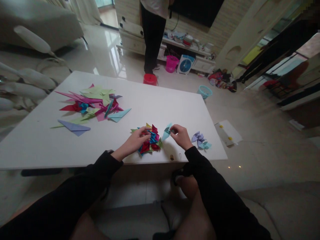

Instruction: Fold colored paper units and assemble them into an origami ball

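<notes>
A white low table (160, 106) stands in front of me. My left hand (135, 141) rests with curled fingers on a many-coloured folded paper assembly (151, 141) near the front edge. My right hand (180, 136) pinches a small light-blue folded paper piece (166, 131) just right of the assembly. Two small folded pieces, lilac and light blue (200, 140), lie to the right of my right hand. A loose heap of folded paper pieces (93, 103) in pink, green, blue and red covers the table's left part.
A person in dark trousers (151, 36) stands beyond the table by a low TV cabinet (190, 50). A red stool (150, 79), a pink bucket (171, 63) and a teal basket (204, 91) sit on the floor. White paper (228, 132) lies right of the table.
</notes>
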`<state>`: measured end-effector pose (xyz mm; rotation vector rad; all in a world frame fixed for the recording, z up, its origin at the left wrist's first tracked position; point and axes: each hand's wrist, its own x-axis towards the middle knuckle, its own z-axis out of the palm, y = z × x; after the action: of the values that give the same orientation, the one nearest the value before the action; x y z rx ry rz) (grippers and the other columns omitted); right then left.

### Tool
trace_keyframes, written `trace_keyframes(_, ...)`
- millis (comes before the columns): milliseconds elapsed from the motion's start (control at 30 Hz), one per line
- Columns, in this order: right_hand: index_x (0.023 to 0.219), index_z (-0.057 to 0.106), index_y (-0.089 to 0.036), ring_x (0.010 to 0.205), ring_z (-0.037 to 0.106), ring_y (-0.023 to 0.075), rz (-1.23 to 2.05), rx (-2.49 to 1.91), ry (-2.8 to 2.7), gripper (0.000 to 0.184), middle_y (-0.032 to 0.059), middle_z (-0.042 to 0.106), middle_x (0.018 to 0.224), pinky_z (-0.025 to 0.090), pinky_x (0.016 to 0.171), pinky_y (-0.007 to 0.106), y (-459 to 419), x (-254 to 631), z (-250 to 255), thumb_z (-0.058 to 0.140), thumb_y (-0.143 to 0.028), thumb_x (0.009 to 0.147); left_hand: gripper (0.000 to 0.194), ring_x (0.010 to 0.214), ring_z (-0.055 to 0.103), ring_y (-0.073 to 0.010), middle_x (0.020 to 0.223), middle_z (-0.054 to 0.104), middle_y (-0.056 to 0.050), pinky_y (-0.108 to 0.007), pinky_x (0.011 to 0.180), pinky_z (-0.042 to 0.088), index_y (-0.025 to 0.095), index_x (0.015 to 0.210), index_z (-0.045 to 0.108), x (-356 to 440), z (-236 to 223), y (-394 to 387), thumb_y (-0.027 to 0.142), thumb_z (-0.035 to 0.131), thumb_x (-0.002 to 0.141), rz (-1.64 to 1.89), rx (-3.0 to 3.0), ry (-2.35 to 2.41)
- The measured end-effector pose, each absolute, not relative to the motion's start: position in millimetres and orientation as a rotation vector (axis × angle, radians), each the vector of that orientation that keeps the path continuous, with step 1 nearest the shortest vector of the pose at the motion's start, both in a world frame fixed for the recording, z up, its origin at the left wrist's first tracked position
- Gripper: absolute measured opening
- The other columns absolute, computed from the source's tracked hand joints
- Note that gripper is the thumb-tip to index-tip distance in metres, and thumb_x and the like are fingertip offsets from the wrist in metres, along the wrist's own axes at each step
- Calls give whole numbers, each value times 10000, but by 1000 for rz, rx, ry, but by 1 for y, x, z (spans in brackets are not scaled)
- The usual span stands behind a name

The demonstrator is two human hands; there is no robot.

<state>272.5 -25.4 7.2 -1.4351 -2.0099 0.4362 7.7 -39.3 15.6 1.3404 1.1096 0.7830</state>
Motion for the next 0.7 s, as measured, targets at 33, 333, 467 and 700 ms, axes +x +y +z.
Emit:
trace_keyframes(33,793,636,-199,661,521,146,370,-1496,-2047,77,-2,605,727,405,673,278,-22,287,5,598,-132,787,433,800,682,-206,1017,708,-83,-368,759,557,162,1165,643,7,17,-39,381,659,792,776,1348,1119)
trace_keyframes(333,743,618,-200,744,562,180,194,-2052,-2191,120,32,659,781,387,710,276,-37,428,-15,594,-88,708,287,835,675,-216,957,735,-71,-330,710,549,177,1000,684,1,29,-38,313,625,755,756,1425,1147)
trace_keyframes(467,722,628,-195,758,590,177,220,-2137,-2212,151,27,669,782,404,722,261,-48,446,-27,590,-54,685,251,806,666,-212,881,730,-56,-308,672,534,183,957,700,-2,34,-40,303,619,752,752,1458,1164)
trace_keyframes(700,777,672,-178,847,587,189,167,-2183,-2257,226,66,672,917,418,785,272,-48,441,-28,561,-5,683,271,774,657,-206,852,722,-50,-300,653,511,176,962,693,-6,36,-37,347,613,766,734,1474,1170)
